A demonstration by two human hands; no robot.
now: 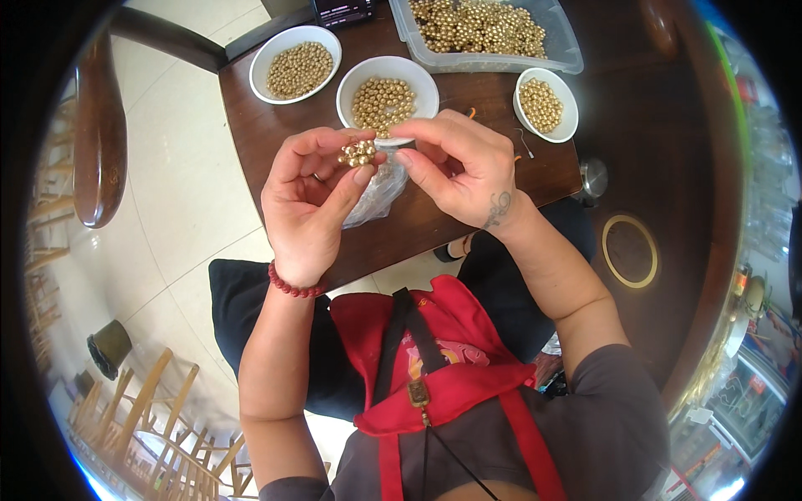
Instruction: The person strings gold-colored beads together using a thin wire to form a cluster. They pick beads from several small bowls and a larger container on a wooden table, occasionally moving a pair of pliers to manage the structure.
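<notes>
My left hand (305, 196) pinches a small cluster of gold beads (357, 154) between thumb and fingers, above the table's near part. Just right of it is my right hand (459, 163), its thumb and index finger drawn close together; whatever they hold, if anything, is too small to make out. Beyond the fingers stands a white bowl (344, 104) with loose gold beads (384, 98) in it. Under the hands lies a crumpled clear plastic bag (380, 194), partly covered by them.
Another white bowl of smaller gold beads (299, 70) stands at the left, and a small bowl of beads (541, 106) at the right. A clear plastic tub (501, 62) full of gold beads sits at the back. A phone-like screen (342, 12) is at the far edge of the brown table (276, 138).
</notes>
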